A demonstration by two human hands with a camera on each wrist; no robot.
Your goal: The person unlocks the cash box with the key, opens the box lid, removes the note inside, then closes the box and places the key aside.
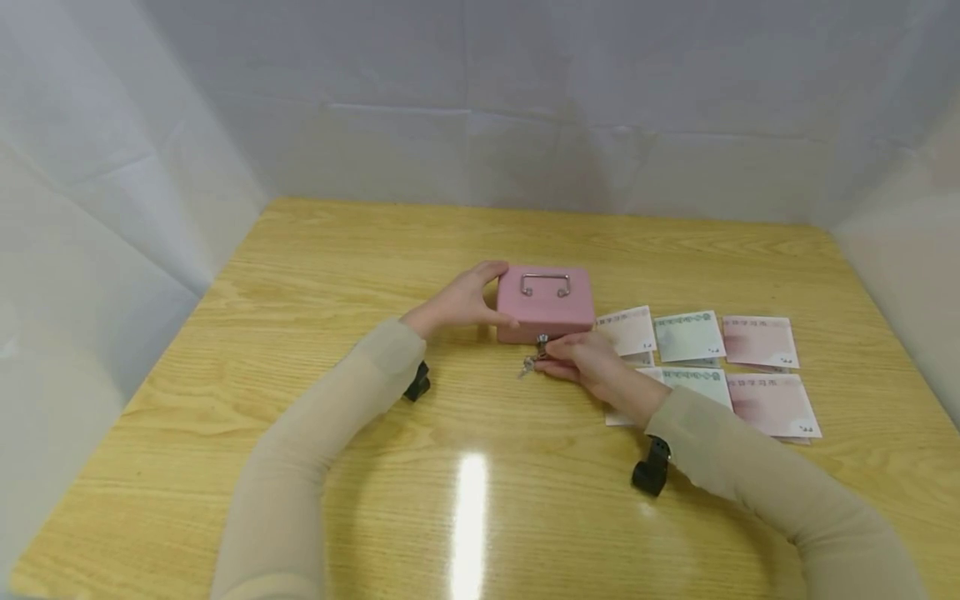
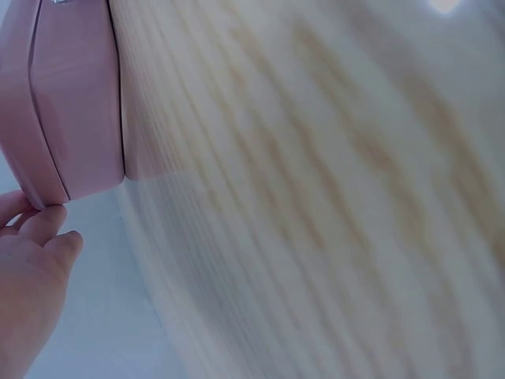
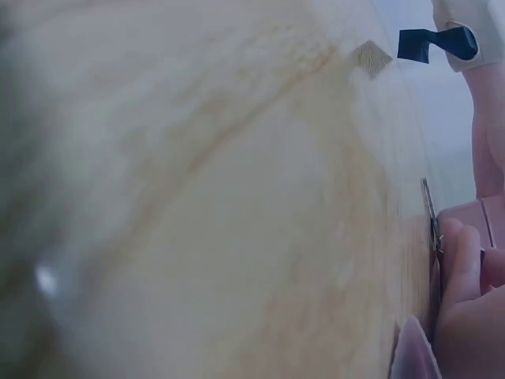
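Observation:
A small pink cash box (image 1: 546,303) with a metal handle on its lid stands closed in the middle of the wooden table (image 1: 315,275). My left hand (image 1: 468,302) grips its left side, thumb at the front and fingers over the top edge; the left wrist view shows the box corner (image 2: 71,118) against my fingertips (image 2: 47,229). My right hand (image 1: 581,360) pinches a key (image 1: 538,350) set in the lock on the box's front, and a second key hangs below it. The right wrist view is blurred and shows the key (image 3: 430,213) beside my fingers (image 3: 461,260).
Several paper notes (image 1: 708,358), pink and green, lie in two rows on the table right of the box, partly under my right forearm. White sheeting walls the table on three sides. Black camera straps sit on both wrists.

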